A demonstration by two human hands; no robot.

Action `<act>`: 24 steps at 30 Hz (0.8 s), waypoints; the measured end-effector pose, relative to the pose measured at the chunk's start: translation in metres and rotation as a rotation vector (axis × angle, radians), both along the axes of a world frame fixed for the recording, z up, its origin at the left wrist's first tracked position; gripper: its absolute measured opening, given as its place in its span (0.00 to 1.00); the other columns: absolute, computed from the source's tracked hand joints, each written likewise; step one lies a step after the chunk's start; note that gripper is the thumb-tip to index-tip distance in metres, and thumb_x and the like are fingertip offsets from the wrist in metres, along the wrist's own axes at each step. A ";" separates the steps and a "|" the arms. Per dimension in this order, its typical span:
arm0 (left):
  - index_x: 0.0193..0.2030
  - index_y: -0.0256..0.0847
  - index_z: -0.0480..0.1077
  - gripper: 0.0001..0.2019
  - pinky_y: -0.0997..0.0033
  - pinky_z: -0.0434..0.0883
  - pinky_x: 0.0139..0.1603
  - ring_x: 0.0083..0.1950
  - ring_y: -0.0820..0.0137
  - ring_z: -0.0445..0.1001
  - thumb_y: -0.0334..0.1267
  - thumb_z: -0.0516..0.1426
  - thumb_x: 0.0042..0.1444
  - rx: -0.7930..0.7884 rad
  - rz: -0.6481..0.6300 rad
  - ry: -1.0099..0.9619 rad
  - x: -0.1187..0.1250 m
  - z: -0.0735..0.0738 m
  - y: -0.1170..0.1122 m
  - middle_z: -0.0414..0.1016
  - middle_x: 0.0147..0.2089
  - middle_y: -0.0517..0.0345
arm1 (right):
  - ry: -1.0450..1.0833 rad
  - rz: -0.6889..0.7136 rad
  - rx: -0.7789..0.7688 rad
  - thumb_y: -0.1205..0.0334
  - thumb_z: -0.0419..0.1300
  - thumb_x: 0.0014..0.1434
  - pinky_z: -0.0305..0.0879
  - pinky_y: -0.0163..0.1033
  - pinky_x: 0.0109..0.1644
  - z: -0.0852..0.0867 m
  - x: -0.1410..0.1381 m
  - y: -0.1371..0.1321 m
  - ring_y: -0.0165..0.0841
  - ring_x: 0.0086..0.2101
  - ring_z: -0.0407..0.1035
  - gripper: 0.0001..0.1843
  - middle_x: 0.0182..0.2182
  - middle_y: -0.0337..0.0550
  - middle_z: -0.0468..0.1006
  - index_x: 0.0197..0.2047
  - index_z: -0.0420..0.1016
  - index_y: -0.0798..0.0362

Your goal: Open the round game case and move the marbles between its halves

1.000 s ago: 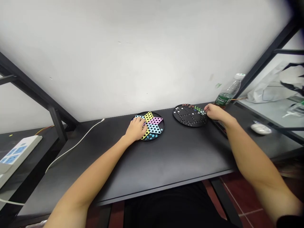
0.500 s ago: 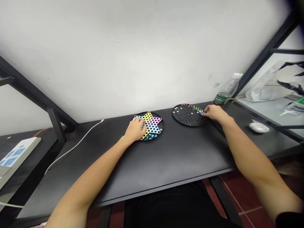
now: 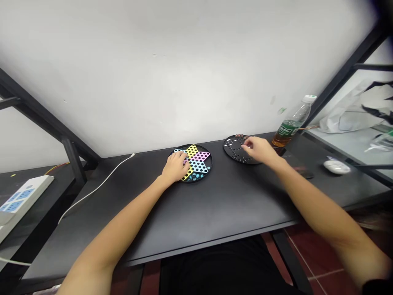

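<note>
Two hands over two round game boards on a black desk

The left hand (image 3: 175,167) lies palm down on the near edge of a star-patterned Chinese checkers board (image 3: 210,164), its fingers curled and bunched onto the blue and pink arms. Placed like that, it seems to steady the board, though whether the fingertips pinch a marble is hidden. Teal marbles (image 3: 195,177) gather in the star's lower arm, just beyond the heel of that hand.

The right hand (image 3: 259,149) reaches over a plain black perforated board (image 3: 224,148), which sits just to the right of the first. Its fingers are loosely curved and slightly parted, and they look raised over the surface, but slight blur leaves it impossible to tell whether they hold anything. White marbles (image 3: 229,143) sit in the holes at that board's far left.

Both boards lie within easy reach on the black desk (image 3: 215,205). A plastic bottle (image 3: 288,129) of amber liquid stands behind the right hand, clear of the boards, and a white computer mouse (image 3: 337,167) lies farther right, apart from the work
</note>
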State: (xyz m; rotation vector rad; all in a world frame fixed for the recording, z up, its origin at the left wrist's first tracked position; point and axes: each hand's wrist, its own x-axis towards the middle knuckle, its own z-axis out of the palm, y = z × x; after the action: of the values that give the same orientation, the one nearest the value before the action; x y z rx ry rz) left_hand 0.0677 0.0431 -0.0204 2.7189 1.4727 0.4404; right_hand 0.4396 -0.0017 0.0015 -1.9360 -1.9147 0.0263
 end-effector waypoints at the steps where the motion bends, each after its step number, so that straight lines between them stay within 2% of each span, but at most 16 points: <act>1: 0.57 0.41 0.69 0.16 0.52 0.63 0.66 0.63 0.58 0.67 0.39 0.48 0.66 -0.007 0.005 0.004 0.000 0.000 -0.001 0.70 0.62 0.46 | 0.044 0.138 0.019 0.56 0.57 0.64 0.68 0.42 0.48 0.000 -0.025 -0.005 0.39 0.40 0.73 0.11 0.39 0.49 0.79 0.42 0.77 0.54; 3: 0.57 0.42 0.68 0.17 0.47 0.59 0.68 0.64 0.57 0.67 0.39 0.47 0.66 0.004 0.020 0.036 0.002 0.001 -0.004 0.70 0.63 0.46 | 0.082 0.421 0.024 0.56 0.57 0.65 0.68 0.43 0.51 -0.001 -0.073 -0.014 0.40 0.43 0.72 0.13 0.43 0.50 0.78 0.47 0.76 0.53; 5: 0.56 0.41 0.69 0.16 0.41 0.53 0.70 0.62 0.55 0.70 0.39 0.47 0.66 0.055 0.056 0.104 0.003 0.003 -0.009 0.74 0.59 0.45 | 0.044 0.625 0.022 0.57 0.55 0.67 0.66 0.46 0.55 -0.006 -0.111 -0.021 0.41 0.48 0.69 0.15 0.48 0.52 0.75 0.51 0.75 0.53; 8: 0.52 0.37 0.71 0.17 0.37 0.51 0.67 0.54 0.50 0.75 0.43 0.48 0.66 0.123 0.173 0.214 0.005 0.010 -0.016 0.78 0.52 0.39 | -0.063 0.712 0.010 0.57 0.52 0.69 0.66 0.48 0.55 -0.014 -0.140 -0.018 0.43 0.50 0.66 0.17 0.50 0.54 0.72 0.55 0.76 0.53; 11: 0.47 0.33 0.73 0.20 0.38 0.59 0.59 0.46 0.47 0.78 0.47 0.48 0.65 0.072 0.270 0.285 0.005 0.020 -0.021 0.80 0.42 0.37 | -0.134 0.681 0.002 0.56 0.51 0.71 0.66 0.48 0.55 -0.020 -0.141 0.001 0.43 0.48 0.65 0.20 0.49 0.53 0.72 0.58 0.76 0.52; 14: 0.44 0.33 0.74 0.23 0.44 0.64 0.52 0.44 0.47 0.77 0.50 0.46 0.67 0.055 0.304 0.284 0.003 0.026 -0.024 0.79 0.39 0.36 | -0.156 0.596 -0.008 0.59 0.50 0.71 0.65 0.46 0.56 -0.021 -0.132 0.021 0.41 0.49 0.64 0.20 0.51 0.52 0.71 0.58 0.77 0.51; 17: 0.47 0.33 0.73 0.22 0.45 0.64 0.53 0.50 0.47 0.75 0.48 0.46 0.67 0.145 0.263 0.256 0.000 0.019 -0.022 0.77 0.46 0.34 | -0.155 0.449 -0.031 0.63 0.49 0.71 0.66 0.42 0.53 -0.021 -0.132 0.028 0.41 0.51 0.65 0.18 0.51 0.52 0.72 0.56 0.77 0.53; 19: 0.52 0.36 0.72 0.19 0.47 0.62 0.59 0.55 0.51 0.72 0.46 0.46 0.68 0.170 0.165 0.219 -0.001 0.010 -0.017 0.75 0.53 0.38 | -0.164 0.370 -0.064 0.62 0.48 0.71 0.66 0.40 0.51 -0.020 -0.138 0.023 0.40 0.50 0.67 0.18 0.49 0.53 0.73 0.53 0.76 0.55; 22: 0.58 0.39 0.68 0.19 0.51 0.60 0.65 0.64 0.53 0.66 0.44 0.47 0.68 0.105 0.072 0.128 -0.004 -0.002 -0.009 0.67 0.64 0.41 | -0.209 0.267 -0.118 0.60 0.46 0.72 0.67 0.41 0.50 -0.017 -0.148 0.009 0.42 0.47 0.70 0.18 0.47 0.56 0.74 0.51 0.74 0.58; 24: 0.60 0.39 0.67 0.19 0.50 0.60 0.66 0.66 0.54 0.64 0.43 0.47 0.68 0.068 0.061 0.091 -0.005 -0.006 -0.005 0.66 0.65 0.42 | -0.228 0.205 -0.155 0.58 0.46 0.72 0.68 0.42 0.48 -0.014 -0.152 0.003 0.43 0.45 0.73 0.18 0.47 0.58 0.75 0.51 0.72 0.59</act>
State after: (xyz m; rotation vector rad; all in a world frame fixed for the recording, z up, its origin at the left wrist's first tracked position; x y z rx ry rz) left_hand 0.0623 0.0383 -0.0264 2.7873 1.5954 0.3799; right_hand 0.2875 0.0012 -0.0122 -1.8998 -2.3181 0.0142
